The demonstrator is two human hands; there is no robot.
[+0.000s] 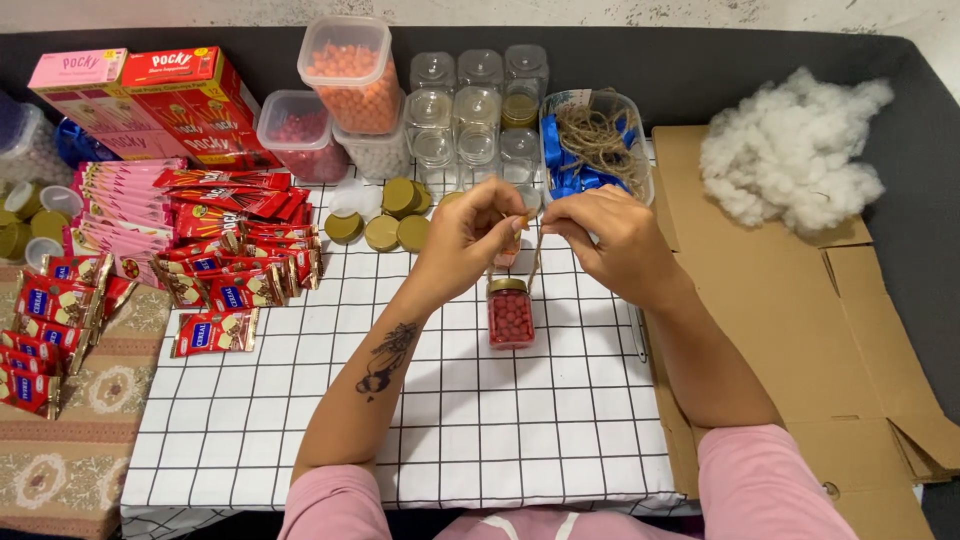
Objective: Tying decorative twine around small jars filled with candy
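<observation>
A small glass jar filled with red candies and closed with a gold lid stands on the white grid-patterned cloth. Just above it, my left hand and my right hand pinch the two ends of a thin brown twine strand that hangs down toward the jar's lid. Both hands have their fingers closed on the twine.
Behind the hands stand several empty glass jars, loose gold lids, tubs of candy and a clear box of twine and blue ribbon. Snack boxes and packets fill the left. Flattened cardboard and white stuffing lie right.
</observation>
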